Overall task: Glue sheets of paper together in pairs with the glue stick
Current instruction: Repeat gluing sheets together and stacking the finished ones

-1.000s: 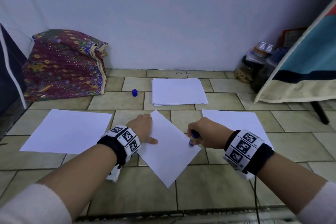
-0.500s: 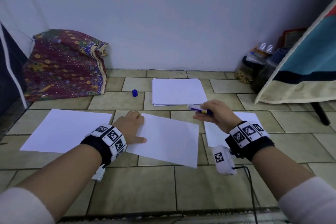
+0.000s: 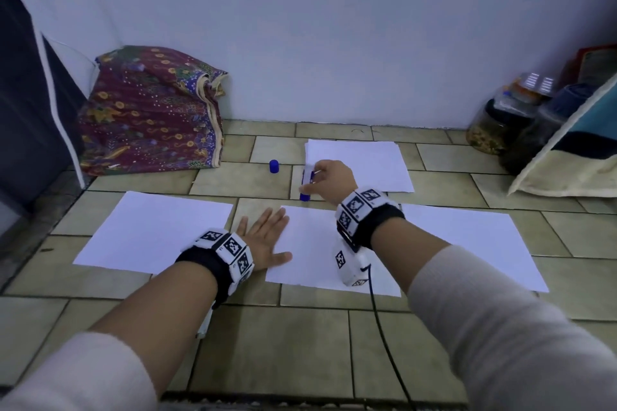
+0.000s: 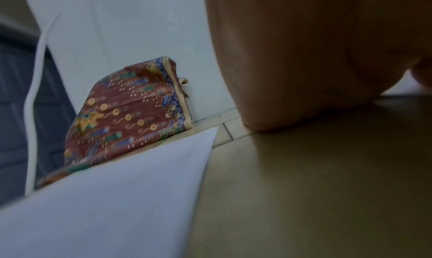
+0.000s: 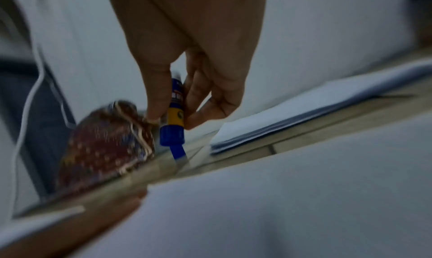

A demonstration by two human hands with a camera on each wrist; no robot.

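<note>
Now pinched upright in right hand: blue-and-yellow glue stick, base near tiled floor, beyond flat, spread left hand pressing middle white paper sheet.

three single paper sheets, one paper stack, one glue stick, one blue cap, perhaps three jars

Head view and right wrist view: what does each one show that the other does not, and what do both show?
Only the head view shows the left hand flat on the middle white paper sheet and the small blue cap on the tiled floor. Only the right wrist view shows the yellow band on the blue glue stick. Both show the right hand holding the stick beside the white paper stack, and the patterned maroon cloth bundle.
</note>
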